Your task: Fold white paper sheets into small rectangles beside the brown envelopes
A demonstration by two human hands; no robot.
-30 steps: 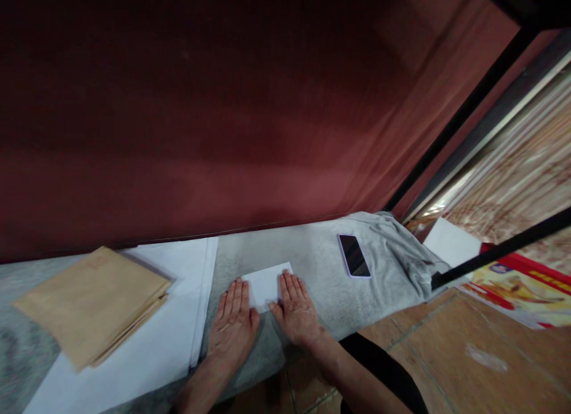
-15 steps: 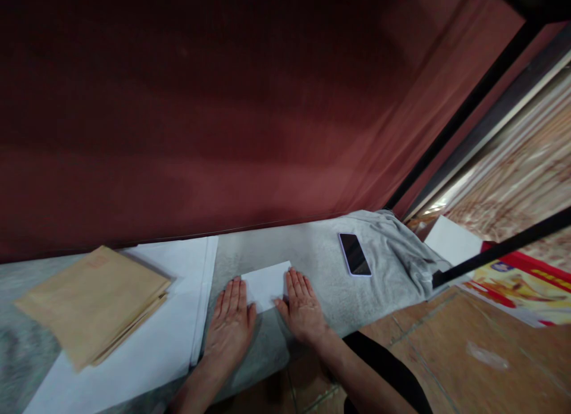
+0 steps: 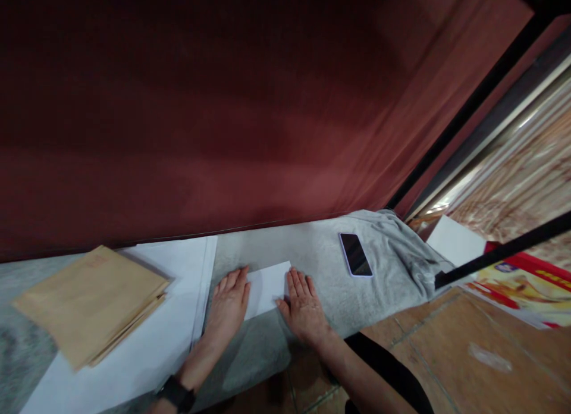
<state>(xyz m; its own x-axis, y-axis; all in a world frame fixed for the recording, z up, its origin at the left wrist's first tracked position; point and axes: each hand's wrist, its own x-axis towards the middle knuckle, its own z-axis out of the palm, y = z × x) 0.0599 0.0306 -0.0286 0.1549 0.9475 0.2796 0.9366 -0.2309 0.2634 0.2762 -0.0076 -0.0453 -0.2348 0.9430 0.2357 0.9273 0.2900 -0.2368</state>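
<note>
A small folded white paper (image 3: 267,288) lies on the grey cloth in front of me. My left hand (image 3: 229,301) rests at its left edge, fingers stretched out and thumb alongside, with part of the paper beneath it. At the opposite edge my right hand (image 3: 304,306) lies flat, fingertips near the top right corner and thumb on the paper. Both hands are open. To the left, a stack of brown envelopes (image 3: 96,304) sits on large white paper sheets (image 3: 178,336). A phone (image 3: 355,255) with a pale purple case lies right of my right hand.
The grey cloth (image 3: 285,238) covers a narrow surface against a dark red wall (image 3: 267,134). Black metal bars (image 3: 473,99) stand at the right. On the tiled floor (image 3: 437,348) are a red and yellow printed box (image 3: 526,283) and a scrap of clear plastic (image 3: 491,357).
My left hand has turned inward over the left edge of the paper, and a dark wristband has come into view. My right hand stays nearly in place.
</note>
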